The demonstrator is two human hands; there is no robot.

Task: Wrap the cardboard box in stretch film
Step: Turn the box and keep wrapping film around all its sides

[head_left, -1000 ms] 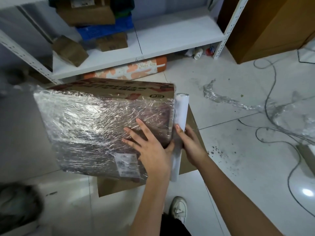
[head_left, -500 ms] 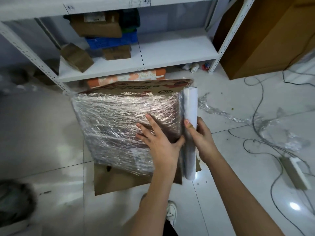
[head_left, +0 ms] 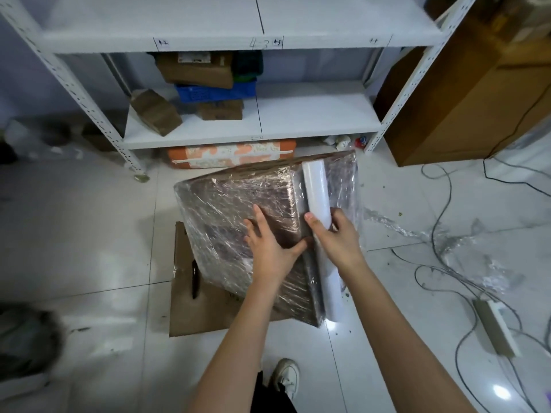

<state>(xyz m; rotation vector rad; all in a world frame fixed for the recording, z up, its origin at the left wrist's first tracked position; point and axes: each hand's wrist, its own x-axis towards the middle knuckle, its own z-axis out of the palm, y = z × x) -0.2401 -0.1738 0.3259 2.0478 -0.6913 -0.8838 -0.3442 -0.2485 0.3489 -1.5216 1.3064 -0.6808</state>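
Your left hand point(head_left: 269, 248) lay flat on the near face of the cardboard box point(head_left: 238, 222), fingers spread and straight, thumb stretched toward the box's right edge, pressing the film down. Your right hand point(head_left: 338, 238) was curled around the roll of stretch film point(head_left: 317, 198), which stood almost upright just beside that same edge, touching the box. The box itself was tilted on the floor, resting partly on a flattened sheet of cardboard point(head_left: 190, 305) on the white tiles point(head_left: 104, 234), in front of a white metal shelf unit point(head_left: 313, 114).

Wrinkled, shiny film already covered the near face and the right side, while the top strip of the box looked bare or only thinly covered. You seemed to be mid-wrap, carrying the roll around the right corner. The next move probably called for keeping the film taut, holding the box steady with the flat hand, and passing the roll behind the box for another turn.

On the shelf, a blue plastic crate point(head_left: 214, 90) sat between stacked brown boxes; what it held could not be seen. Loose scraps of used film point(head_left: 417, 231) and cables point(head_left: 441, 189) lay on the floor to the right, near a power strip point(head_left: 495, 326).
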